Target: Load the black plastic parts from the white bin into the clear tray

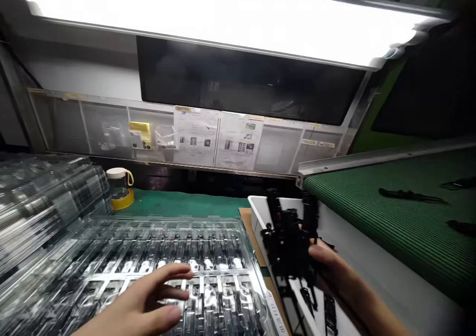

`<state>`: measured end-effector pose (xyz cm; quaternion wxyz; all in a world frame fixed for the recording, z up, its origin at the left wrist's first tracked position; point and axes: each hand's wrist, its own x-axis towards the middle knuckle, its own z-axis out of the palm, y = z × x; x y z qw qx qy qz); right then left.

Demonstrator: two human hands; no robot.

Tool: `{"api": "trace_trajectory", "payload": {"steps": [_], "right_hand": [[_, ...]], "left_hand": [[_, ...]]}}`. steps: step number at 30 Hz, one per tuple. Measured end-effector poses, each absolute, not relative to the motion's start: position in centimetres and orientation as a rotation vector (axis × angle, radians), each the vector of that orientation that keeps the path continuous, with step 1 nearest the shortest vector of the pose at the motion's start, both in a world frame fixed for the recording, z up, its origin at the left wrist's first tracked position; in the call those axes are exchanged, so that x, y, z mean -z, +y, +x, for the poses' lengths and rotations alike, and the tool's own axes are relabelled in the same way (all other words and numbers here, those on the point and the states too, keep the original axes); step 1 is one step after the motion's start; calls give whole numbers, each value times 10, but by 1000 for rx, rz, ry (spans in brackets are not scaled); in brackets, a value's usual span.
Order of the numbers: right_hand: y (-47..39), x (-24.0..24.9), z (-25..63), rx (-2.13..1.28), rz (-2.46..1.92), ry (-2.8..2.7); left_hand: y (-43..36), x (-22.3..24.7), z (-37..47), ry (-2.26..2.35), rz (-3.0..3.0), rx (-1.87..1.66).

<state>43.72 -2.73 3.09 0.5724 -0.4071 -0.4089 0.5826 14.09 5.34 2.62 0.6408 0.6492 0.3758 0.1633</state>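
Note:
My right hand [334, 266] is closed round a bunch of black plastic parts [292, 241], raised above a white bin [256, 207]. More black parts [330, 313] lie inside that bin. Over a clear plastic tray [165, 272] hovers my left hand [148, 299], its fingers apart and holding nothing. The tray has rows of narrow slots with dark and shiny pieces in them. What exactly the black parts are is hard to make out, as they are dark and blurred.
Stacked clear trays [52, 202] rise at the left. Behind them stand a lidded bottle [117, 182] and a roll of yellow tape [124, 200]. A green ribbed conveyor belt [409, 222] on the right carries several black parts. Printed sheets [238, 145] hang at the back beneath a bright lamp.

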Motion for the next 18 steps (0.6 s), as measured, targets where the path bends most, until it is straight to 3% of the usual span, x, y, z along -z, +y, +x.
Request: {"api": "trace_trajectory", "payload": {"steps": [6, 9, 18], "right_hand": [[20, -8, 346, -1885, -555, -1009], [32, 0, 325, -2006, -491, -1001], [37, -3, 303, -1735, -875, -1129]], "left_hand": [[61, -37, 165, 466, 932, -548], [66, -30, 157, 543, 932, -633], [73, -9, 134, 843, 1047, -731]]}}
